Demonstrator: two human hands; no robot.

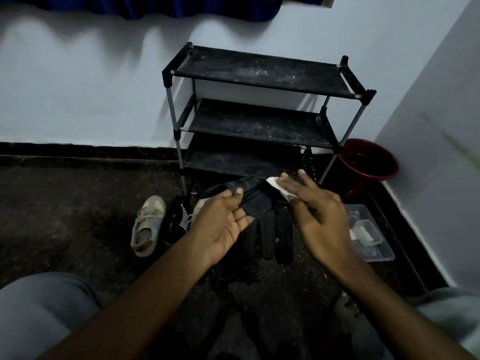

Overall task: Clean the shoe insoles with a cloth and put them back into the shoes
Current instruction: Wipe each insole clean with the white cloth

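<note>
Two bare forearms are seen nearest the camera, reaching forward over a dark speckled floor (78, 216), with grey-clad knees at the lower corners. A dark insole (250, 201) is pinched at its near edge between thumb and fingers of the left hand (223, 222), palm turned up; the insole is held in the air just in front of the black shoe rack (259, 110). A white cloth (278, 187) is pressed onto the far end of the insole under the flattened fingers of the right hand (319, 214); the fingers are extended rather than curled, and the cloth is trapped beneath them.

Below the insole, in front of the rack, further dark insoles (275, 235) are laid side by side on the floor. Left of the rack's front, a beige sneaker (146, 226) is lying on the floor, with black socks (175, 222) beside it. A second pale shoe is mostly hidden behind the left hand. Right of the rack, a red bucket (368, 165) is standing against the wall; in front of the bucket, a clear plastic container (368, 232) is placed.
</note>
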